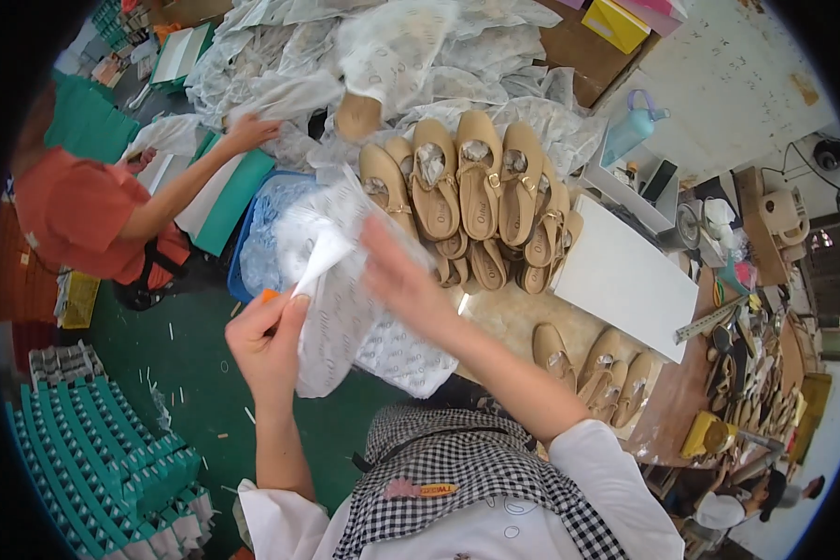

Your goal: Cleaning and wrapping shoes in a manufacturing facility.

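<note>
Pinched between the thumb and fingers of my left hand [269, 341] is a thin white printed wrapper [331, 317], bunched and twisted at its upper part. Whether it is a flat sheet or a bag I cannot tell. Something small and orange shows by the fingertips. My right hand [397, 275] is smeared by motion beside the wrapper's right side; its grip does not show. Below it a stack of printed white wrappers [406, 359] lies at the table edge. Just beyond, tan buckled shoes [481, 187] stand in stacked rows, soles partly showing, some with paper stuffed inside.
Wrapped shoes [280, 47] heap at the back. At left a co-worker [93, 210] reaches over an open green-and-white box [229, 201], beside a blue basket [245, 247]. A white board [630, 280], more tan shoes [607, 369] and a bottle [630, 131] are right; green boxes [103, 457] lower left.
</note>
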Demonstrator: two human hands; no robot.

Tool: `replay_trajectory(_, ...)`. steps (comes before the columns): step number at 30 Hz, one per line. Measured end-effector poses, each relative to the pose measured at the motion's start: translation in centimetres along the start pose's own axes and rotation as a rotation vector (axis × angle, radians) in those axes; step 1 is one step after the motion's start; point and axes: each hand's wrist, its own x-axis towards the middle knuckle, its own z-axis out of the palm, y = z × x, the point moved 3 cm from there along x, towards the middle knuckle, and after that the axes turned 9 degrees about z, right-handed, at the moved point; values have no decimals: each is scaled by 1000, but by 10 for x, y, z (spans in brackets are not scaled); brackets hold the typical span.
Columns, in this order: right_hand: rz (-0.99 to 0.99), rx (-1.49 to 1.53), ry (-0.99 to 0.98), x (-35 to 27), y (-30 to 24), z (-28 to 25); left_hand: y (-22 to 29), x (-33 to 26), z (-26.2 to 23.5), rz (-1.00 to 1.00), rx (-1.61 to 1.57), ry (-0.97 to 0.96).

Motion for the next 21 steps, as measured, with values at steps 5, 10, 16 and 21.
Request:
replay_trajectory(5,268,-388,-98,-31,13,-43,-50,-23,35,-146,-231,83)
replay_trajectory(10,-390,-1368,860,1,12,-167,-39,-10,36,13,-113,-3)
replay_trajectory(16,173,-844,704,-31,-58,-229,-4,7,72,165,96,-170)
replay_trajectory(21,103,-1022,268,-139,-119,-150,-9,-1,93,145,64,-212)
